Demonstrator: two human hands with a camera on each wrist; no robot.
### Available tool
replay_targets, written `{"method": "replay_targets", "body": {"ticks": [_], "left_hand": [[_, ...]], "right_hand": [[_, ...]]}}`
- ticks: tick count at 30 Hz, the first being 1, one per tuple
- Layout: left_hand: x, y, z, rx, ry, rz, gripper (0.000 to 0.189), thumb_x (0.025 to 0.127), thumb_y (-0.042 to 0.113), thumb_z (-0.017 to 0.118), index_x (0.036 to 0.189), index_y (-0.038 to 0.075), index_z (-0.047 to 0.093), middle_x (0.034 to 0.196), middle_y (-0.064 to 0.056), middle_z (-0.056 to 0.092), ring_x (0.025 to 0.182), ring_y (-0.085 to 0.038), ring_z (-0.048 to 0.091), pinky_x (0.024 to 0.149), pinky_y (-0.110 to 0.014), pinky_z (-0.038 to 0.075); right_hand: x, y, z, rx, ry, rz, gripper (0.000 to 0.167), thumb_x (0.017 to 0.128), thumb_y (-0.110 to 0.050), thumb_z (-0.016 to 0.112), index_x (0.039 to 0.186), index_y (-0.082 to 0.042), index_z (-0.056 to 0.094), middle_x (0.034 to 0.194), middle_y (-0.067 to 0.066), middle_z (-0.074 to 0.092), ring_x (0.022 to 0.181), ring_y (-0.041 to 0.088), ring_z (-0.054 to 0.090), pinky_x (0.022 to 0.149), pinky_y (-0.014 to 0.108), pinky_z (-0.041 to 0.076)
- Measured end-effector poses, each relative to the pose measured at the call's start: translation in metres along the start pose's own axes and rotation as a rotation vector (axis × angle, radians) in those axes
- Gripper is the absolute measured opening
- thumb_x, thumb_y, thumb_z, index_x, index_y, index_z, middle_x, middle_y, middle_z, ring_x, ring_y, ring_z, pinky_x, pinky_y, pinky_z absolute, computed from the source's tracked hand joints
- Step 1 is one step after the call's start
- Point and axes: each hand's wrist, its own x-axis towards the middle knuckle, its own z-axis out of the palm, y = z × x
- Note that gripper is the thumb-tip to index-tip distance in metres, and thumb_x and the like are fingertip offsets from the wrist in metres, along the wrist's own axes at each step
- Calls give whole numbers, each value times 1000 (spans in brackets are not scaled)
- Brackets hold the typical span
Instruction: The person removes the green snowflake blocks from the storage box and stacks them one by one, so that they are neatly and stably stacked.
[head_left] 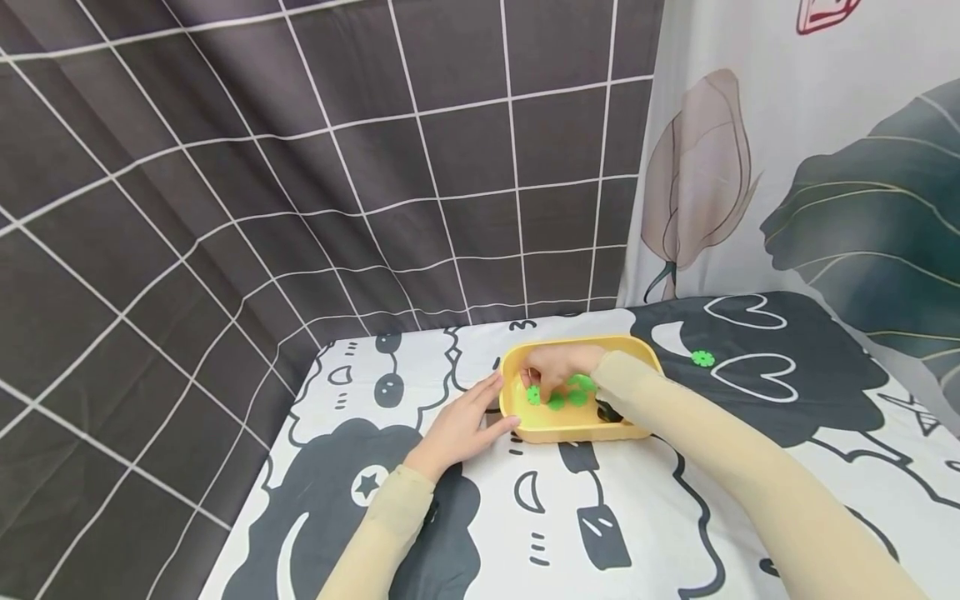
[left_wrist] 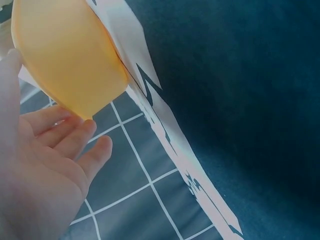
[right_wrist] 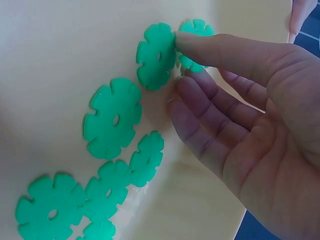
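A yellow tray (head_left: 592, 433) stands on the cloth with several green flower-shaped notched discs (right_wrist: 112, 120) lying inside. My right hand (head_left: 558, 367) reaches down into its left part. In the right wrist view, the thumb and curled fingers close about one green disc (right_wrist: 197, 27), partly hidden behind the thumb. The thumb tip also meets the edge of a neighbouring disc (right_wrist: 156, 57). My left hand (head_left: 461, 421) rests against the tray's left end, its fingers extended and the thumb near the front corner. In the left wrist view, fingertips touch the tray's outer wall (left_wrist: 75, 55).
One more green disc (head_left: 702, 358) lies on the patterned cloth (head_left: 525, 533), right of the tray. Behind the table hang a dark grid-patterned curtain (head_left: 465, 150) and a leaf-printed white one (head_left: 780, 125). A dark wrist device (head_left: 609, 412) shows beneath the right sleeve.
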Motion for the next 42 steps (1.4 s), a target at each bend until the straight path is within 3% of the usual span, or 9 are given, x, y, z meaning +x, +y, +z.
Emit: {"method": "replay_targets", "body": {"ticks": [10,21,26,42], "left_hand": [[0,-1,1,4,-1,-19,81,99,63,51,155,6,39,162,-6,34,147,-25,34,117,-44,34],[2,-2,1,6,10,-20,81,98,64,50,155,7,39,162,-6,34,148,-26,34,118,-43,32],[1,-1,-1,11,6,-25,81,98,64,50,156,8,38,162,-6,34,148,-24,33,119,-42,31],[-1,2,1,-2,2,-18,81,99,64,50,155,6,39,162,-6,34,147,-27,34,119,-43,31]], "right_hand": [[-9,2,-12,-76,91,-124,21,76,4,67,92,-9,67,77,-4,58,68,8,49,65,21,43],[-31,0,-30,-31,216,-182,13,85,-1,69,96,-7,71,86,-3,66,83,10,59,84,29,53],[-39,3,-33,-20,271,-200,12,88,0,66,97,-6,72,91,-1,70,86,11,62,86,31,54],[-81,18,-50,-2,409,-98,11,91,-4,68,100,-5,74,89,-1,69,84,15,60,78,31,51]]}}
